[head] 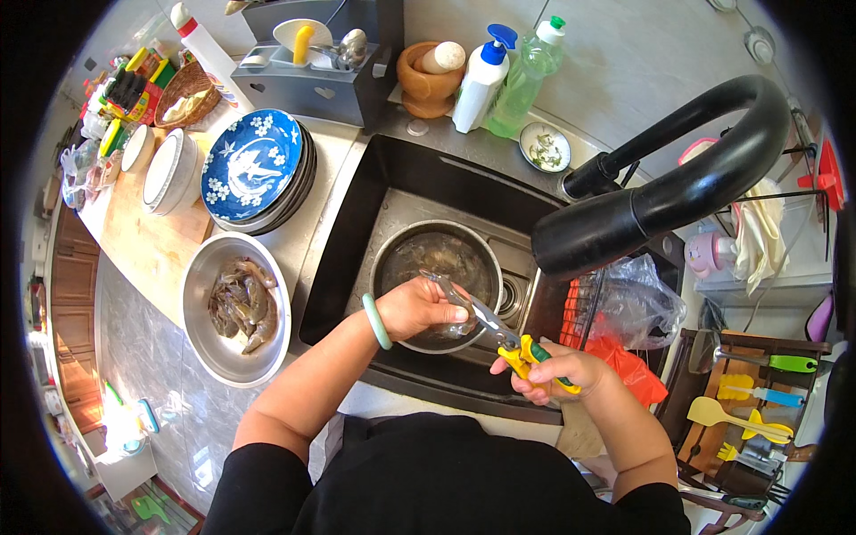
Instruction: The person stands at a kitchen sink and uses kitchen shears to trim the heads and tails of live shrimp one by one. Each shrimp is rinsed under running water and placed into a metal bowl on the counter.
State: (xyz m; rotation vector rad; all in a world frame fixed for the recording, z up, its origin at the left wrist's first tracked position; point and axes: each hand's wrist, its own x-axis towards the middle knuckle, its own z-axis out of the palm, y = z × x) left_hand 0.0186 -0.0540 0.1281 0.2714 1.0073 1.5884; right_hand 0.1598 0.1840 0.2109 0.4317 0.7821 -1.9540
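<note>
Over the sink, my left hand (422, 309) pinches a raw shrimp (461, 329) between thumb and fingers. Yellow and green handles of kitchen shears (527, 354) are gripped in my right hand (562, 373). The metal blades point up and left and meet the shrimp beside my left thumb; whether they are cutting, I cannot tell. Beneath both sits a round metal pot (491, 251) of murky water, standing in the dark sink (361, 194). Left of the sink, a stainless steel bowl (197, 334) holds several raw shrimp (244, 304).
A black faucet (642, 214) arches over the sink's right side. Blue floral plates (251, 164) are stacked near the steel bowl. Soap bottles (481, 83), a wooden mortar (428, 87) and a small dish (545, 147) line the back. Plastic bags (628, 374) lie at the right.
</note>
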